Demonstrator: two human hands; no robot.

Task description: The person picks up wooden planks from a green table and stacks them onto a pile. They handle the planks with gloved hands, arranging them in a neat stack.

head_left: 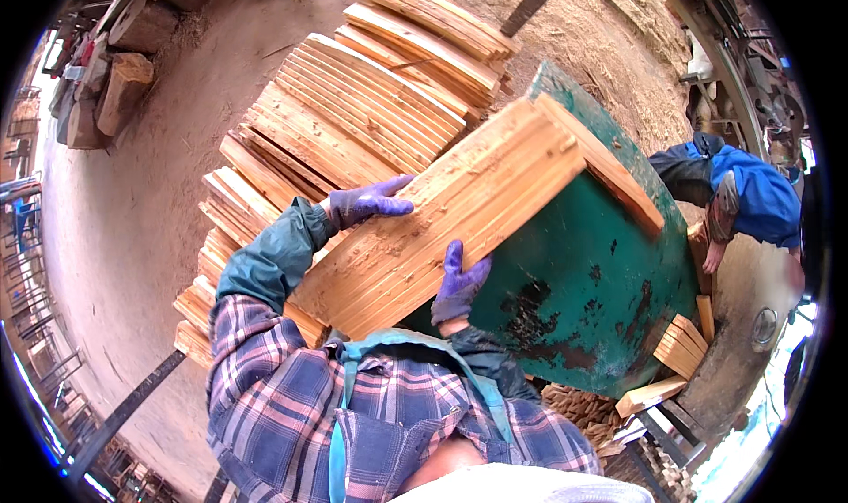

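Observation:
A stack of long wooden boards (442, 216) lies at a slant in front of me, its surface ridged by staggered edges. My left hand (375, 201), in a purple and grey glove, grips its left edge, fingers reaching onto the top face. Against its right edge my right hand (461, 284), gloved alike, holds with thumb raised; some of its fingers are hidden. Under the far end is a green, worn metal surface (592, 282). Another narrow wooden board (601, 163) lies on it beside the stack's far end.
Long rows of wooden boards (353, 105) stand packed to the left. At the right sits another person in blue clothing (751, 194), a hand near the green surface. Short wood pieces (682, 346) lie near its right corner. Logs (124, 88) are piled at the far left.

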